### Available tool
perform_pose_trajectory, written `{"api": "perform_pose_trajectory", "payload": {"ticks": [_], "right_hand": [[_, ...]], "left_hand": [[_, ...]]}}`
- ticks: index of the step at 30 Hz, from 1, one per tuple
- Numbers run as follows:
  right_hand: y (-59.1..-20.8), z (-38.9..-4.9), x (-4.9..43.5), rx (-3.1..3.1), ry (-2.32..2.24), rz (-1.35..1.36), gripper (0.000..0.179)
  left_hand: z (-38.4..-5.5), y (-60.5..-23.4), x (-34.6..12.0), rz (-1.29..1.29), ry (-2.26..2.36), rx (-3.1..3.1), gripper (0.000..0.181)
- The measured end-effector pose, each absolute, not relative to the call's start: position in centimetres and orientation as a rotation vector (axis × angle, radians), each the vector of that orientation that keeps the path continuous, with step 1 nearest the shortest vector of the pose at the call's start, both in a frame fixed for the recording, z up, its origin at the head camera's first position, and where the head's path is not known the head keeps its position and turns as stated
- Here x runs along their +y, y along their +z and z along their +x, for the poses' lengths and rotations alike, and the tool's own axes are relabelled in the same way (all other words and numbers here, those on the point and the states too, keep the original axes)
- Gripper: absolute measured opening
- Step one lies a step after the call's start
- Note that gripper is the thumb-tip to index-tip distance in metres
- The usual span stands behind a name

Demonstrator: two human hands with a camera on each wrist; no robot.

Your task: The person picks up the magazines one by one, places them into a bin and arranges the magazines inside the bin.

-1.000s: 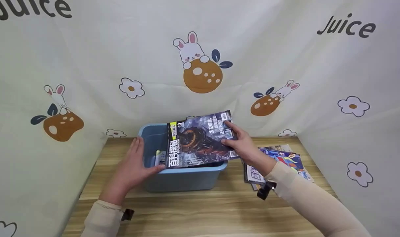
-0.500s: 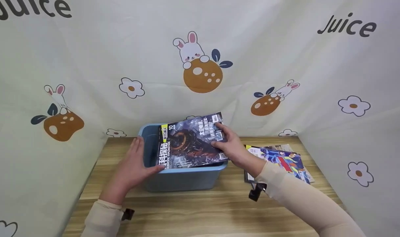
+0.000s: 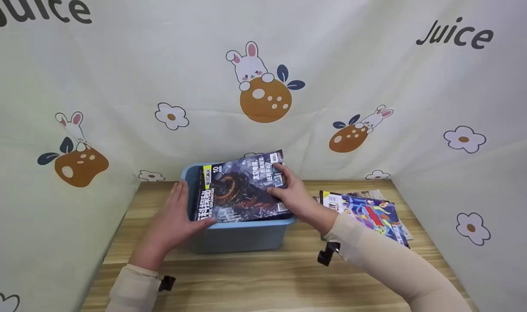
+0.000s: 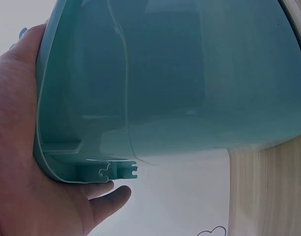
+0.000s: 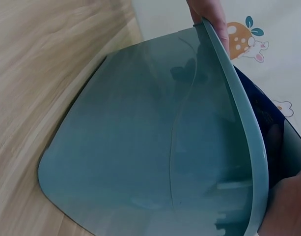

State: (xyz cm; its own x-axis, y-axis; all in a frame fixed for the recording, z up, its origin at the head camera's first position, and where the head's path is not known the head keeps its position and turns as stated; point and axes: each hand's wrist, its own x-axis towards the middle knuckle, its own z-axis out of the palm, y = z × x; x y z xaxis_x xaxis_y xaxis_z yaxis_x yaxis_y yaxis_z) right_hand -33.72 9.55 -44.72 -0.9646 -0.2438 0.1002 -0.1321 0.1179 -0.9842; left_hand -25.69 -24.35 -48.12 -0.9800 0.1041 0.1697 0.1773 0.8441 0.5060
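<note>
A magazine (image 3: 241,195) with a dark cover and an orange ring slants over the mouth of a blue plastic bin (image 3: 241,238). My right hand (image 3: 296,197) pinches its right edge, thumb on the cover and fingers underneath. At the bin's front left corner rests my left hand (image 3: 176,225), fingers extended along the side and thumb along the front rim. The left wrist view shows this hand against the bin's rim (image 4: 40,113). In the right wrist view the magazine (image 5: 263,103) appears as a dark strip beyond the rim. Most of the bin's inside is hidden.
To the right of the bin, several magazines (image 3: 371,216) lie in a loose pile on the wooden table (image 3: 246,281). The right forearm passes in front of the pile. A printed curtain (image 3: 202,73) hangs behind and at both sides.
The right hand has carried the magazine leftward over the bin, its left edge coming near the left hand. More of the pile at right shows now. The left hand stays in place.
</note>
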Motion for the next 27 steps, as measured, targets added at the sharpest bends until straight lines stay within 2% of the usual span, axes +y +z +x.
{"api": "perform_pose_trajectory", "payload": {"ticks": [27], "right_hand": [[-45.1,-33.5,7.5,2.385,-1.850,-0.422,0.082]], "left_hand": [[-25.8,-48.3,-24.3,-0.227,-0.813,-2.872,0.145]]}}
